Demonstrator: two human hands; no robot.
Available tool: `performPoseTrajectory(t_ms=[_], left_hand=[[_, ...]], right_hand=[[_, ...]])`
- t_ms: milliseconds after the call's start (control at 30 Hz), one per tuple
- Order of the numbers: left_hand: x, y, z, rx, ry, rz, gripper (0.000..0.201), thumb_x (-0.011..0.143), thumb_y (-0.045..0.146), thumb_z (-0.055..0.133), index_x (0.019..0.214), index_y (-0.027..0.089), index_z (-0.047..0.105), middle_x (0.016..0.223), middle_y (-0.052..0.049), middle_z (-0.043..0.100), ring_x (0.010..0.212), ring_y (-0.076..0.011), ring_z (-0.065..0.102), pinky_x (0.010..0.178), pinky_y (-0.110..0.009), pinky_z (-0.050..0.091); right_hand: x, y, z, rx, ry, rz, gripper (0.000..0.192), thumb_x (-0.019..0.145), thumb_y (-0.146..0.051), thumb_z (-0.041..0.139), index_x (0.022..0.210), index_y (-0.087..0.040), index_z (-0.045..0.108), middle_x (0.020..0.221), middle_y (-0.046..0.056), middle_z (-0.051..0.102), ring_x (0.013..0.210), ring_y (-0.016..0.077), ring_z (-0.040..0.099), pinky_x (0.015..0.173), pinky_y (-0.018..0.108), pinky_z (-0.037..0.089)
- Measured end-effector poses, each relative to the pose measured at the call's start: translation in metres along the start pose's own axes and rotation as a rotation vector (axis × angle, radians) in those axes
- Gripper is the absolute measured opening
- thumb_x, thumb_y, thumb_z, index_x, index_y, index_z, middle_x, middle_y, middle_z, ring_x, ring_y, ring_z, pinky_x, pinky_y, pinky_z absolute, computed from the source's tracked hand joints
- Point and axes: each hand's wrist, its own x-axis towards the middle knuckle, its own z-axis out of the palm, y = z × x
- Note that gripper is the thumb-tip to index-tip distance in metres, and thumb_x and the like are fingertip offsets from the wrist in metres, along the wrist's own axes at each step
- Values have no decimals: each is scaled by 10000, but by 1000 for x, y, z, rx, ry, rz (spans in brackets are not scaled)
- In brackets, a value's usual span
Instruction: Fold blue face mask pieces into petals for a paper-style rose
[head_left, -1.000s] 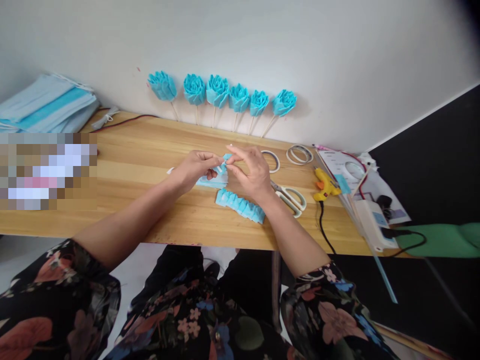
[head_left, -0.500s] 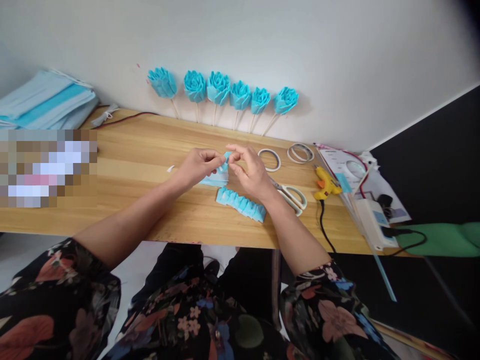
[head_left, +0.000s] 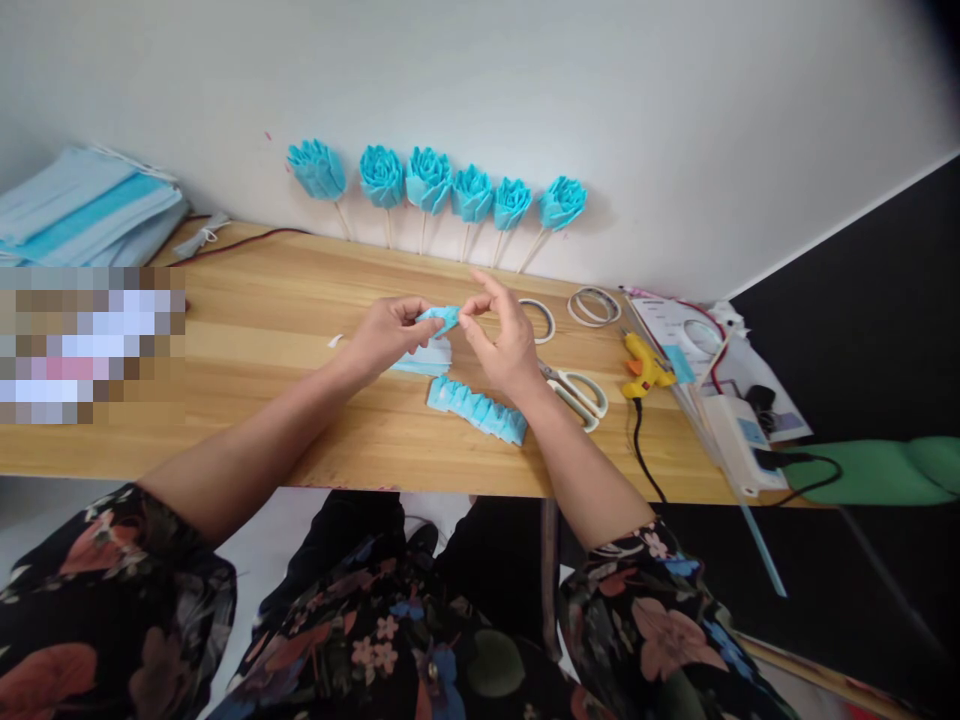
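Between the thumb and fingers of my left hand point(head_left: 397, 328) is a small folded piece of blue fabric point(head_left: 444, 319). Thumb and forefinger of my right hand point(head_left: 504, 330) pinch the right end of that same piece, while its other fingers are raised. Below the hands lies a flat pale-blue fabric sheet point(head_left: 427, 358), partly covered by my left hand. Nearer the table's front edge, a row of folded blue petals point(head_left: 477, 410) lies side by side, overlapping. White-handled scissors point(head_left: 581, 393) rest beside my right wrist, their blades partly hidden.
Several blue fabric roses point(head_left: 428, 180) on sticks lean against the wall. Tape rolls point(head_left: 594, 306), a yellow glue gun point(head_left: 646, 365) with its cord and a white power strip point(head_left: 742, 445) are at right. Face masks point(head_left: 82, 205) are stacked at far left.
My right hand has turned, its forefinger now raised higher, and more of the folded blue piece shows between the hands. The view has shifted slightly; the things on the table stay put.
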Motion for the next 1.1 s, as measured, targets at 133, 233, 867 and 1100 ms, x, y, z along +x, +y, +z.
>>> performPoseTrajectory(t_ms=[133,233,867,1100], left_hand=[[0,0,-1,-16,24,-4,226,769,340,728,668,174,611,545,23,555,482,-80,454,474,-220,336],[-1,2,-1,-35,14,6,237,766,351,736,673,170,614,549,23,554,486,-78,454,479,-218,348],[2,-6,-2,477,191,594,62,850,253,694,881,202,678,1025,-69,704,1024,-232,637,936,-393,463],[2,-7,-2,555,181,598,43,861,230,682,840,194,673,995,-66,705,963,-229,641,911,-397,458]], right_hand=[[1,-1,-2,101,-2,68,563,939,-252,564,1485,-326,447,1067,27,725,1031,209,658,1048,452,510],[0,0,-1,136,-59,101,622,906,-267,624,1496,-326,437,1081,26,731,1031,202,669,1034,424,523],[-1,3,4,70,-17,55,560,896,-175,615,1425,-311,491,940,0,721,897,180,659,957,402,544],[-2,2,4,59,-33,49,558,893,-166,605,1419,-317,496,999,6,728,902,180,655,977,415,536]])
